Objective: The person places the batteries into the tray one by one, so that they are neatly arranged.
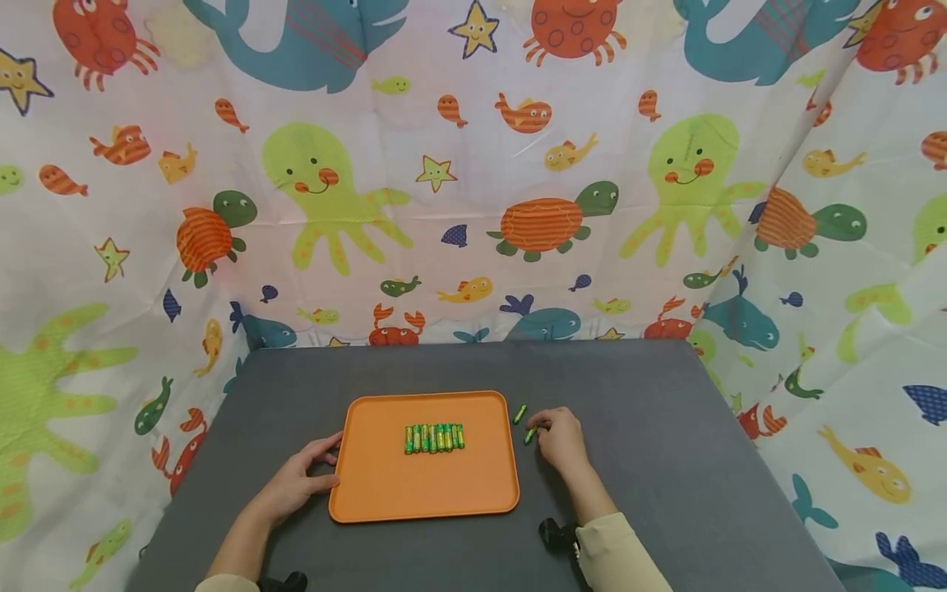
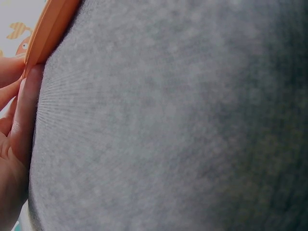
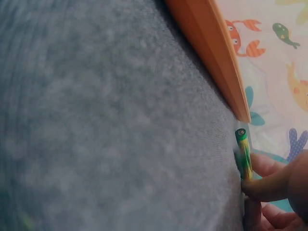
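An orange tray lies on the grey table and carries a row of several green and yellow batteries. My left hand rests against the tray's left rim with its fingers straight along the table. Just right of the tray, my right hand pinches a green battery that lies on the table; the right wrist view shows the battery between fingertips. Another loose battery lies a little farther back, apart from the hand.
The grey table ends at a sea-animal print curtain that closes in the back and both sides. The tray's right rim stands close to my right hand. Bare table stretches to the right and behind the tray.
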